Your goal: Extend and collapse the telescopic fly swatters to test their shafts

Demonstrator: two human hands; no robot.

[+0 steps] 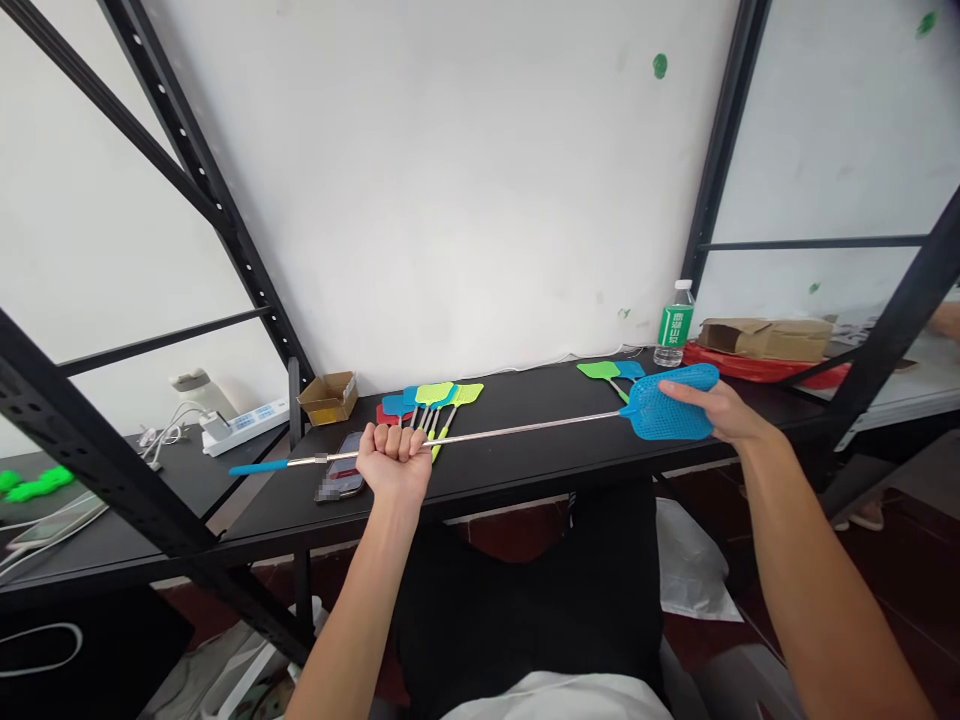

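A blue fly swatter (670, 408) with a long, extended metal rod is held level above the black table (517, 470). My left hand (395, 460) makes a fist around the rod, with the blue handle sticking out to its left. At the other end, my right hand (712, 405) pinches the blue mesh head, thumb on top and fingers hidden behind it. Behind my left hand lies a group of several yellow-green, blue and red fly swatters (435, 395). Farther right, a green fly swatter (600, 370) rests partly over a blue one (630, 370).
A phone (341, 480) and a small open cardboard box (328, 400) are left of my left hand. A water bottle (673, 325) stands at the back right, near a cardboard box (765, 338) on red plastic. Black shelf posts (217, 190) rise on both sides; a power strip (247, 428) lies left.
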